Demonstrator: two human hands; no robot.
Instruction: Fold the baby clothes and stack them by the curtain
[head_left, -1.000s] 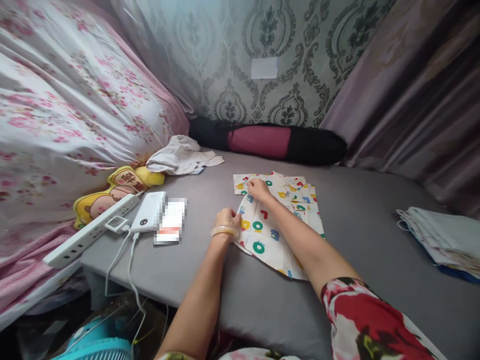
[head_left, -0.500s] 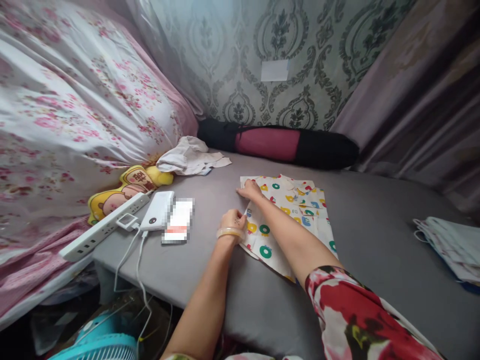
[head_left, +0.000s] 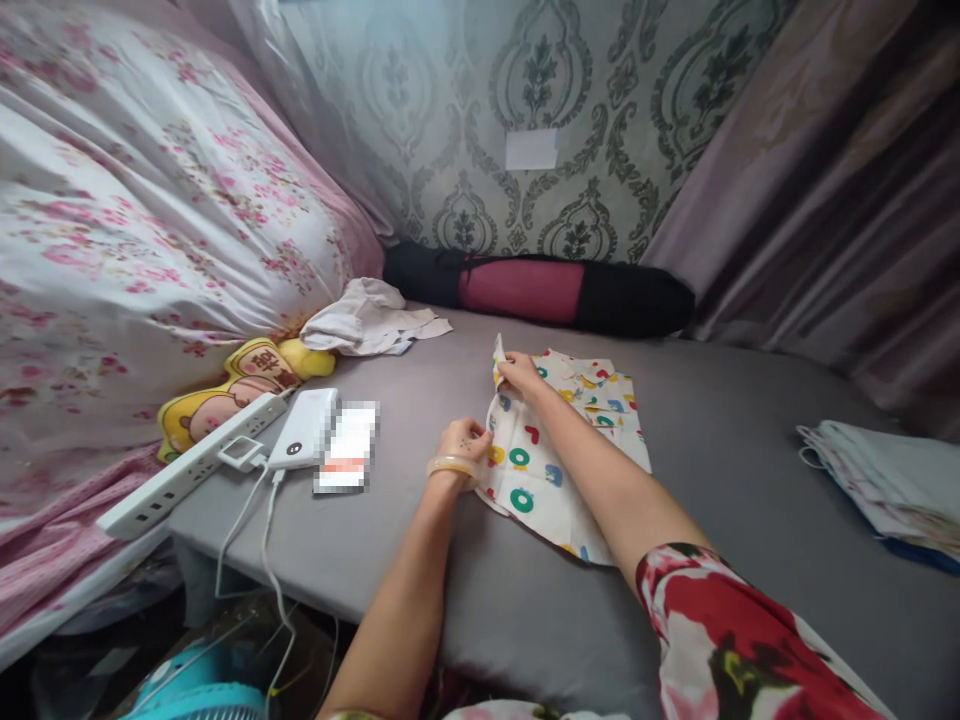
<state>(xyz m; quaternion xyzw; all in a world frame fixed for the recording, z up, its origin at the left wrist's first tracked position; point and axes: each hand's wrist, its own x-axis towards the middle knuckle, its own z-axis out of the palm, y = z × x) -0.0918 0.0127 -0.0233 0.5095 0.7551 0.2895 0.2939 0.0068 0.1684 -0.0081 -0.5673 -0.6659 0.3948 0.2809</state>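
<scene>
The right hand (head_left: pixel 519 374) pinched the raised sleeve of the printed shirt (head_left: pixel 531 440), the left hand (head_left: pixel 463 445) gripped its near side edge, and the shirt lay beneath both on the grey tabletop (head_left: pixel 720 480), with a white power bank (head_left: pixel 306 425) left of them.

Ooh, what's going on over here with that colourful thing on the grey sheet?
Someone is using both bare hands on what looks like a small patterned shirt, lying on the grey sheet. The right hand holds up a bit of its far left part, while the left hand pinches its edge nearer the person. The rest lies mostly flat, partly hidden under the right forearm. A folded pile of cloth sits off to the right.
</scene>
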